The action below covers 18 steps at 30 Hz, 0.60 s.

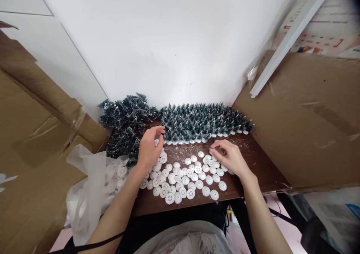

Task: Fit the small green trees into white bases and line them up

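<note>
My left hand (152,143) is closed in a pinch at the left front corner of the standing miniature trees (197,121). What its fingertips hold, if anything, I cannot make out against the dark branches. My right hand (231,156) has thumb and fingers drawn together just above the right side of the loose white discs (185,180); whatever may be in that pinch is too small to tell. The standing trees are green, snow-tipped, and packed in rows on white round bases. Loose discs lie scattered between my forearms, some showing a slotted underside, others a small centre hole.
More dark trees (126,113) lie in a heap at the left. A clear plastic bag (92,183) with white discs sits beside my left forearm. Cardboard panels (309,123) flank the brown tabletop (153,205), and a white wall (168,44) rises behind.
</note>
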Available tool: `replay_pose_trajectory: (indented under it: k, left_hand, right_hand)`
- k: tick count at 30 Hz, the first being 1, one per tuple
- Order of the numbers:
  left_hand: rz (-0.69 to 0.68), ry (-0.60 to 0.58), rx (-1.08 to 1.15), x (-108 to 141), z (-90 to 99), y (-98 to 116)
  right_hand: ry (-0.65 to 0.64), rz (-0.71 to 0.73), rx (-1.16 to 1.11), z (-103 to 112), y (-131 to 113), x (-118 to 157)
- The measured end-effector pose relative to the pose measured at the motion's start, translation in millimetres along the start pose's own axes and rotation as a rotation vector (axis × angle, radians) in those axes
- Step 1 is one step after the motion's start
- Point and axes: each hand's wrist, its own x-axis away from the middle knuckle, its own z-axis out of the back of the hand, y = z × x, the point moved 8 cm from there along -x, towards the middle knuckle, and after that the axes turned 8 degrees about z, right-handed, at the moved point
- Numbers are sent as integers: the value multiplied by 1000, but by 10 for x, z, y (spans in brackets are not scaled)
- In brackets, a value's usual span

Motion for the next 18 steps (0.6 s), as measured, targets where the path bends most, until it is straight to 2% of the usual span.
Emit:
replay_pose_trajectory:
  k: [4, 12, 18]
  left_hand:
    - [-47, -164, -297, 87, -19, 24]
    - [37, -125, -644, 315, 271, -147]
    - [44, -161, -747, 431, 283, -247]
  right_hand:
    - [-95, -17, 61, 6, 42, 114]
    - [-167, -52, 136, -54, 67, 65]
    - [-248, -134, 178, -102, 45, -39]
